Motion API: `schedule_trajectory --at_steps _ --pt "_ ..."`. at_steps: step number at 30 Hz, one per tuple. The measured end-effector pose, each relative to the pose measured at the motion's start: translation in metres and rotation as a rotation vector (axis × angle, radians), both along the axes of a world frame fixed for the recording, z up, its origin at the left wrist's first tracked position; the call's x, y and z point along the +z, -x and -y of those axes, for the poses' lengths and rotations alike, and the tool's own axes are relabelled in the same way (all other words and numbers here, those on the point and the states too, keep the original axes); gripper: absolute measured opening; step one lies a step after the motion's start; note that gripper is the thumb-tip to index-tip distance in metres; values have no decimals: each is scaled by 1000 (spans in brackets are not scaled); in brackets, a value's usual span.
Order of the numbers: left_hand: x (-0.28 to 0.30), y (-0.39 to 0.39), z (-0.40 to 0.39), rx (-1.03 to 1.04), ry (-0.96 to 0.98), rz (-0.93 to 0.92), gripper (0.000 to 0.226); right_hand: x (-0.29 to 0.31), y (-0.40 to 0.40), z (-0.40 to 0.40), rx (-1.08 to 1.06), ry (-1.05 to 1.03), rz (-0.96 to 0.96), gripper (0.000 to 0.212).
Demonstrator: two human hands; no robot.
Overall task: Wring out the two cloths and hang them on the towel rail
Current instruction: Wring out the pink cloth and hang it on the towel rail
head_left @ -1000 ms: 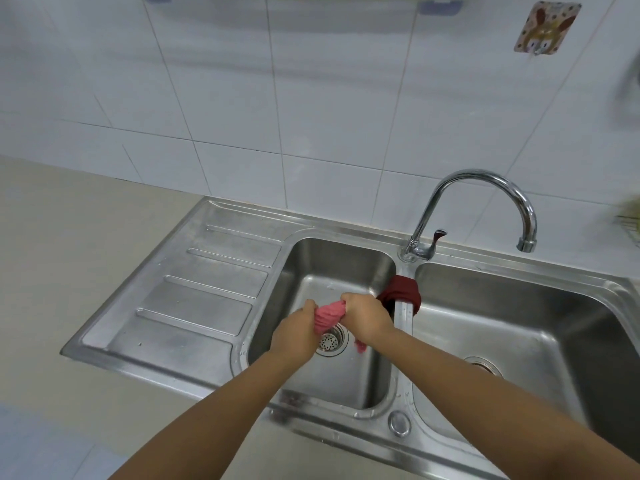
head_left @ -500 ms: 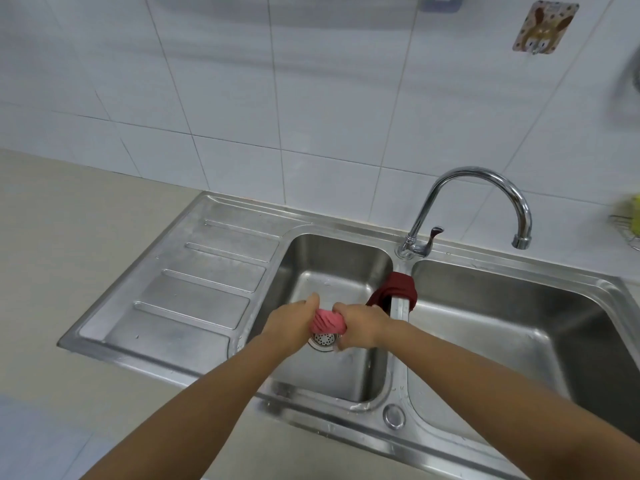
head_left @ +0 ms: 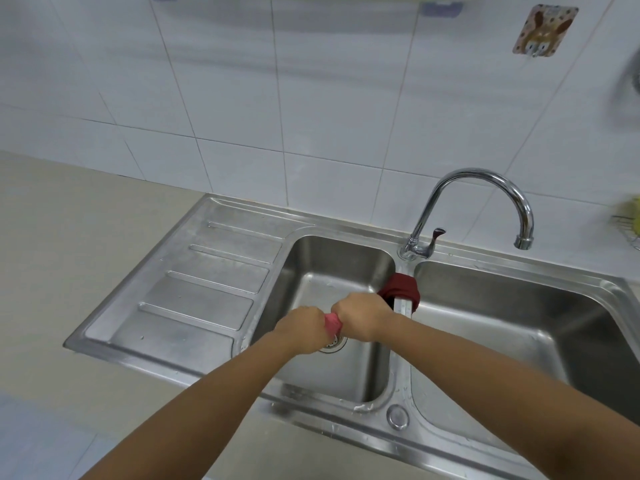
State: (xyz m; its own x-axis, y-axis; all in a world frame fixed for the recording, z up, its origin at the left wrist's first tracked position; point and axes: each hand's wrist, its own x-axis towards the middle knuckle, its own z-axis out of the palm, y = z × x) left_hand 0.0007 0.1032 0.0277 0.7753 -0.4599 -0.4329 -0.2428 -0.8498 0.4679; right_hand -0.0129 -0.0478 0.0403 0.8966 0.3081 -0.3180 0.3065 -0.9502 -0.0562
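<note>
Both my hands grip a pink cloth (head_left: 332,323) over the left sink basin (head_left: 322,268), above its drain. My left hand (head_left: 301,329) holds one end and my right hand (head_left: 360,315) the other, fists almost touching, so only a short twisted piece of cloth shows between them. A dark red cloth (head_left: 400,289) lies draped over the divider between the two basins, just behind my right hand. The towel rail (head_left: 311,0) runs along the tiled wall at the top edge of the view, mostly cut off.
A curved chrome tap (head_left: 481,188) stands behind the divider, its spout over the right basin (head_left: 519,323). A ribbed drainboard (head_left: 194,289) lies to the left, beige counter beyond it. A patterned wall hook (head_left: 540,29) is at upper right, a wire rack (head_left: 628,230) at the right edge.
My fists have drawn closer together on the pink cloth and twisted it tighter, so less of it shows. The dark red cloth has stayed on the divider.
</note>
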Motion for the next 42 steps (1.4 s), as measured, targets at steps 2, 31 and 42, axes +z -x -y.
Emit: schedule_trajectory --at_steps 2,31,42 --pt "13 3 5 186 184 -338 28 5 -3 6 92 24 122 20" --pt "2 32 -6 26 118 85 30 -20 22 30 -344 -103 131 12" --pt "-6 22 -12 -4 112 335 21 -14 27 31 -349 -215 -147 39"
